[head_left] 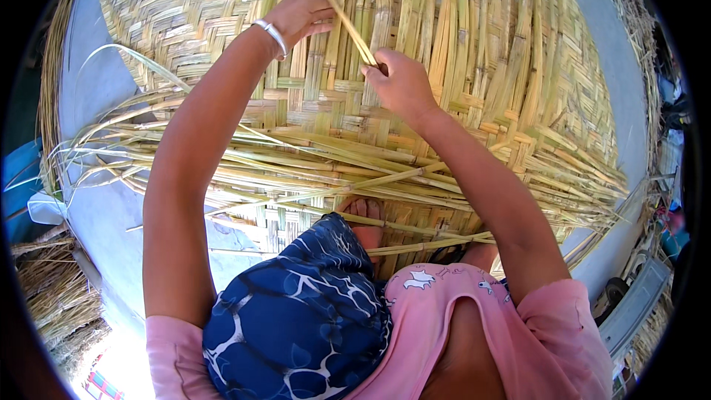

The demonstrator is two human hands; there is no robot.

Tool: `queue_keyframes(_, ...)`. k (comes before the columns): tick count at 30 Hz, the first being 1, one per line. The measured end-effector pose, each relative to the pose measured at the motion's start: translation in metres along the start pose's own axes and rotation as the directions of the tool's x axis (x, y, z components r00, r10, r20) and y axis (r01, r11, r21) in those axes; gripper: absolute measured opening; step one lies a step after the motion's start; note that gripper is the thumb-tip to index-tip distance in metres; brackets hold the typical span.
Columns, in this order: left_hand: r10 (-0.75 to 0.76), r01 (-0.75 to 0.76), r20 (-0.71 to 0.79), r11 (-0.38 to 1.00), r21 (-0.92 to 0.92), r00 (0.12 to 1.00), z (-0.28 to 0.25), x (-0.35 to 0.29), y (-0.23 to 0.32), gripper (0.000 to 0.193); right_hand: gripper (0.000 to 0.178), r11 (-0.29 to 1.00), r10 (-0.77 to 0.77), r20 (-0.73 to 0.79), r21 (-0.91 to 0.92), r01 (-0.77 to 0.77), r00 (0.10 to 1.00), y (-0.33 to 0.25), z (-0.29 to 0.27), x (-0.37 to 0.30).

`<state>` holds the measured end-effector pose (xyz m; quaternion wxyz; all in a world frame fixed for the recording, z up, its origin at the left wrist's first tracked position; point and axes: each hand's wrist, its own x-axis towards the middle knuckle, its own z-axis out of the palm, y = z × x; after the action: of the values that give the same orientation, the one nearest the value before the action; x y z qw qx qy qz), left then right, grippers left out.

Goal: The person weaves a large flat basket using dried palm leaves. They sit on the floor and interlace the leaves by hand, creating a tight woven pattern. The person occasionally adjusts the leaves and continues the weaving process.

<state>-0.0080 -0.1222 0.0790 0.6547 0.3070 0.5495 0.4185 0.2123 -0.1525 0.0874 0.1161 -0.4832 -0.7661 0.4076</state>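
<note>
My right hand (400,83) is closed round the lower end of a long, flat yellow-green reed strip (348,24), with the thumb pressed along it. From that fist the strip slants up and left, where its far end is blurred. Beside it my left hand (302,18) has its fingers stretched loosely toward the strip; whether they touch it I cannot tell. Under both hands spreads a large woven mat (178,11) with a herringbone weave. Lengthwise split reeds (437,7) lie across the mat's middle, and unwoven reed ends (318,157) cross in front of me.
My bare foot (363,211) rests on the mat's near part. Dark blue patterned cloth (289,318) covers my lap. Bundled reeds (55,296) lie at the left on the pale floor (111,230). A grey plastic object (633,304) stands at the right among clutter.
</note>
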Motion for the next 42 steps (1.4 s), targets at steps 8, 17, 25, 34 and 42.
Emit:
queue_keyframes(8,0.005,0.152,-0.238,0.758,0.634,0.971,0.033,0.046,0.011,0.068,0.024,0.913,0.253,-0.081,0.35,-0.21,0.964,0.006,-0.002,-0.018)
queue_keyframes(17,-0.154,0.188,-0.11,0.863,0.468,0.982,0.005,0.032,0.004,0.048,0.024,0.842,0.289,-0.06,0.492,-0.224,0.955,0.008,0.002,-0.018)
queue_keyframes(25,-0.088,0.129,-0.141,0.94,0.315,0.986,0.006,0.012,-0.005,0.046,0.02,0.959,0.182,-0.066,0.231,-0.162,0.981,0.017,0.021,0.007)
queue_keyframes(34,0.022,-0.028,-0.082,0.997,-0.075,0.996,-0.007,-0.018,-0.027,0.044,0.02,0.994,-0.101,0.221,-0.027,0.109,0.97,0.023,0.009,0.026)
queue_keyframes(42,0.155,-0.226,-0.6,0.973,-0.044,0.785,0.015,-0.066,-0.085,0.013,0.018,0.988,-0.098,0.179,-0.097,0.117,0.979,0.027,0.018,0.026)
